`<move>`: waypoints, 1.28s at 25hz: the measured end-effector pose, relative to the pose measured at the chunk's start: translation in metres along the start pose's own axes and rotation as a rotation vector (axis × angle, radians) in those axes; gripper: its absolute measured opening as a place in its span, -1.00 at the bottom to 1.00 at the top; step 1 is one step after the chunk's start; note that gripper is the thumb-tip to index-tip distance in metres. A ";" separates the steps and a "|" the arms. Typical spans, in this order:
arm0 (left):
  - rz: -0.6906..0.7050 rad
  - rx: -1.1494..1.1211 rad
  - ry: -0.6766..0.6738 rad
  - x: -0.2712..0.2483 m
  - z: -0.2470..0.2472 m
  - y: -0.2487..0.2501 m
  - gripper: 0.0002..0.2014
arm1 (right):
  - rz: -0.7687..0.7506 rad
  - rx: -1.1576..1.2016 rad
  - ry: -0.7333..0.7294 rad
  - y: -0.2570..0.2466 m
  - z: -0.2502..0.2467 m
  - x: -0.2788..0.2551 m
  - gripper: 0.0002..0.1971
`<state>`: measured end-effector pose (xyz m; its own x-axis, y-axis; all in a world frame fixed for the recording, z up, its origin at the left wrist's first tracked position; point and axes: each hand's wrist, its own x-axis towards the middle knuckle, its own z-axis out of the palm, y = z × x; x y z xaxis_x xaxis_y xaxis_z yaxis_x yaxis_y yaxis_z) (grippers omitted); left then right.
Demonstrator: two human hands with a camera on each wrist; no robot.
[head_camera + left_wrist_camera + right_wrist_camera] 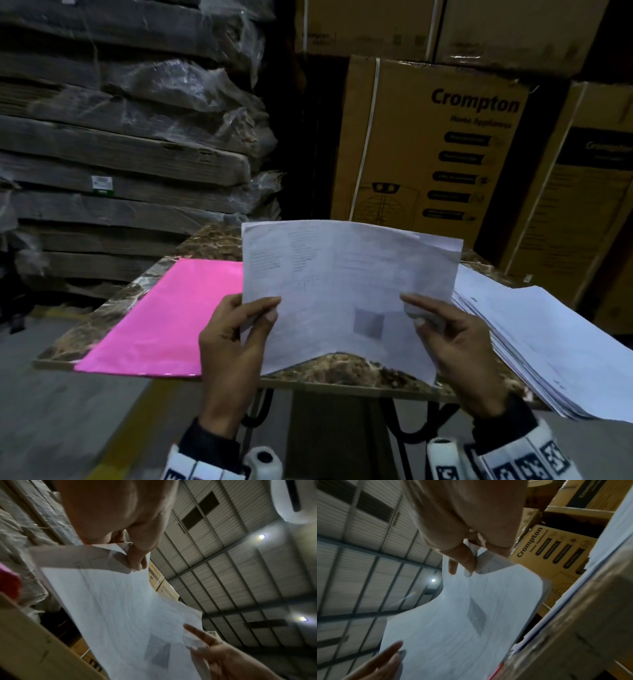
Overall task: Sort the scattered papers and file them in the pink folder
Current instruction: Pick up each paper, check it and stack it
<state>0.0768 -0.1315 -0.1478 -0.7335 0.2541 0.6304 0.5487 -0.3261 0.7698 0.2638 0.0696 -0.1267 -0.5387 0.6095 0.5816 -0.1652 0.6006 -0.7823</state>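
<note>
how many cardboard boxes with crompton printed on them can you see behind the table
2 that read clearly. One Crompton box stands behind the table's middle; a second box with a dark panel stands at the right edge. Plain boxes above show no readable name, and others may be hidden.

Pink folder [161,318], white papers [342,291], brown marbled table [342,368].

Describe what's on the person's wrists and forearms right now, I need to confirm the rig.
Both hands are bare: left hand, right hand. Each wrist wears a dark cuff and below it a white band printed with black square markers. White cylindrical camera housings sit beside the bands.
</note>
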 end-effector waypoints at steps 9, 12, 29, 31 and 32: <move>0.152 0.240 -0.112 -0.026 0.044 -0.022 -0.47 | -0.125 -0.165 0.162 0.008 0.022 -0.020 -0.36; 0.135 0.235 -0.135 -0.030 0.050 -0.030 -0.49 | -0.065 -0.138 0.146 0.014 0.022 -0.024 -0.39; -0.064 0.175 -0.148 -0.024 0.055 -0.028 -0.62 | 0.029 -0.139 0.147 0.001 -0.013 -0.001 -0.60; -0.075 0.161 -0.150 -0.018 0.054 -0.028 -0.60 | 0.057 -0.136 0.170 -0.003 -0.019 0.008 -0.61; -0.074 0.183 -0.147 -0.016 0.054 -0.029 -0.58 | 0.067 -0.138 0.199 -0.005 -0.021 0.010 -0.62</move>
<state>0.0946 -0.0769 -0.1748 -0.7154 0.4057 0.5689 0.5689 -0.1345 0.8113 0.2767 0.0838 -0.1125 -0.3695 0.7321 0.5723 -0.0123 0.6119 -0.7908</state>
